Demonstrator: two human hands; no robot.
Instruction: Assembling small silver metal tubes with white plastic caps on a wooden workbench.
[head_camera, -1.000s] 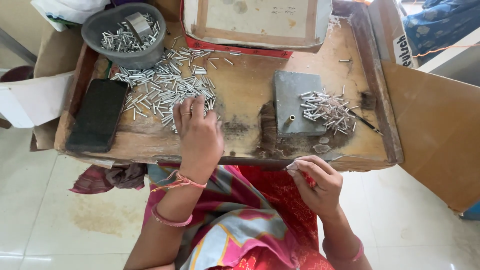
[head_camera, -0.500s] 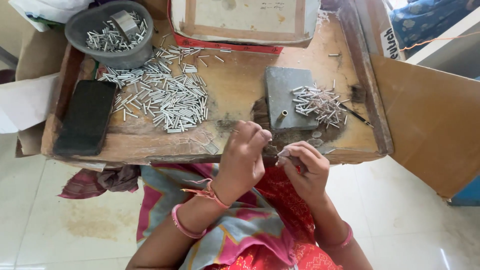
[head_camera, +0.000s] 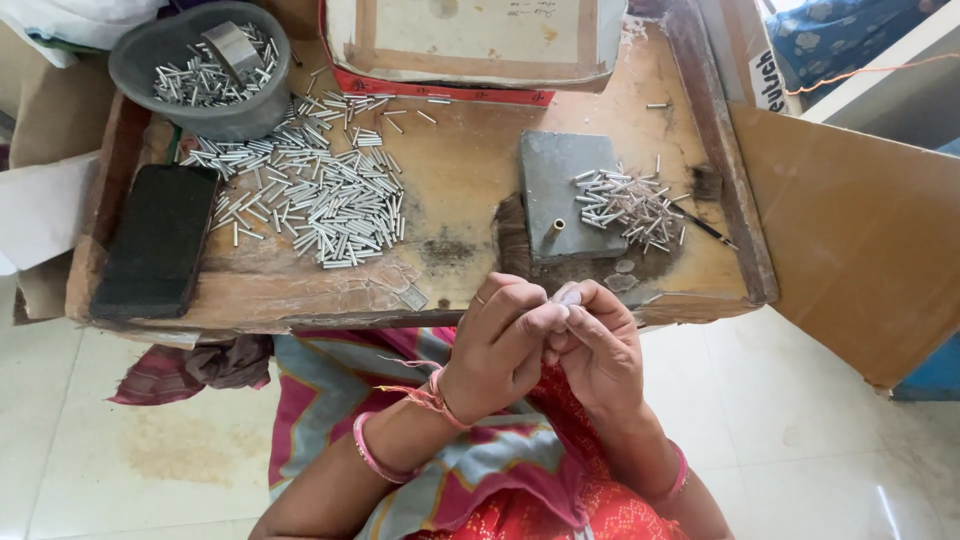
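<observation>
Silver metal tubes lie heaped on the wooden table, within easy reach. Left hand and right hand meet at its near edge, fingers pinching something too small to make out.

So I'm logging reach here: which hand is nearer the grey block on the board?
Right. The right hand is just below the grey block, near the board's front edge. The left hand touches it fingertip to fingertip but sits further left of the block.

I see a pale tiled floor in soft daylight, a worn wooden bench, brown board at its right edge.
</observation>
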